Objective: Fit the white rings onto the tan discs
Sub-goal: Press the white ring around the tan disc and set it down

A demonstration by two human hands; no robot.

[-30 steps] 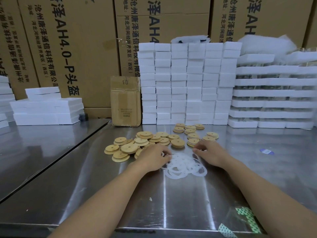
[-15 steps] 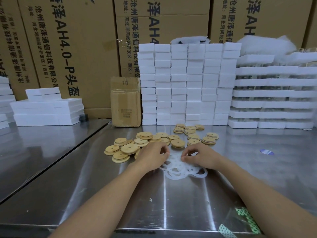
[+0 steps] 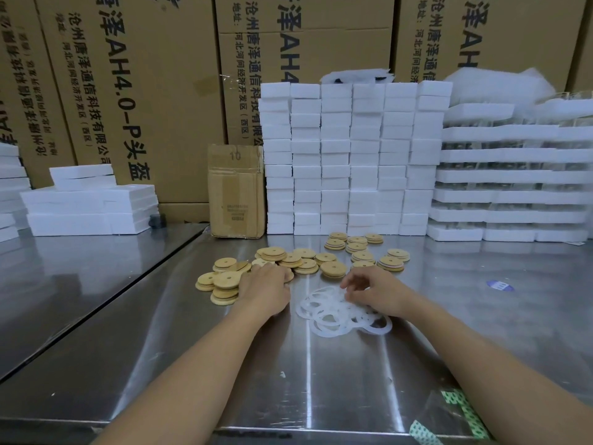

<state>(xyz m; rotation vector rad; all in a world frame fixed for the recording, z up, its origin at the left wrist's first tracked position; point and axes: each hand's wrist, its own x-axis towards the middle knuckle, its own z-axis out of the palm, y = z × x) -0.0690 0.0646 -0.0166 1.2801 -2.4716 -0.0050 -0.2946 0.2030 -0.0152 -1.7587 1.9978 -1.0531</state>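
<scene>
Several tan discs point(image 3: 333, 268) with centre holes lie in loose piles in the middle of the steel table point(image 3: 321, 380). In front of them is a tangle of thin white rings point(image 3: 324, 313). My left hand point(image 3: 264, 290) lies palm down on the near edge of the left disc pile point(image 3: 224, 281). Its fingers bend over the discs and the fingertips are hidden. My right hand point(image 3: 372, 292) sits on the right side of the rings, its fingers curled and pinching the top of one white ring.
Stacks of white foam blocks point(image 3: 353, 155) and a small cardboard box point(image 3: 236, 191) stand behind the discs, before big printed cartons. More foam point(image 3: 86, 203) lies at the left. A blue sticker point(image 3: 500, 285) and green patterned tape point(image 3: 462, 412) are at the right.
My left hand has moved left, off the rings and onto the left disc pile. My right hand has come down from the discs onto the rings and curled its fingers.
</scene>
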